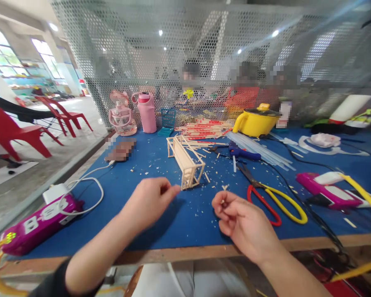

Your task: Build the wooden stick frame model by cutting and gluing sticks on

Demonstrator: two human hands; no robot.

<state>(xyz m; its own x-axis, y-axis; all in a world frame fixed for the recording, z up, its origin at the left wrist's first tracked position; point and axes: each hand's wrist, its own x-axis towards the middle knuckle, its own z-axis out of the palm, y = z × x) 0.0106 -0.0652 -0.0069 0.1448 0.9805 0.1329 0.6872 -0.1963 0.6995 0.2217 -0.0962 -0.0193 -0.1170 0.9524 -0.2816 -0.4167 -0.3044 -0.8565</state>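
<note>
Left hand (151,200) half-curled by the stick frame (184,161), can't tell if it holds anything; right hand (243,218) pinched narrow on a tiny pale bit (223,202). Frame's mid-table, on the blue surface (117,206) w/ scattered crumbs. Perforated screen (160,53) behind, ppl. beyond it; red chairs (21,130) on grey flr. at L, windows (1,51) past them.

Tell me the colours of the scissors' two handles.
Red and yellow, scissors clearest in the head view.
</note>
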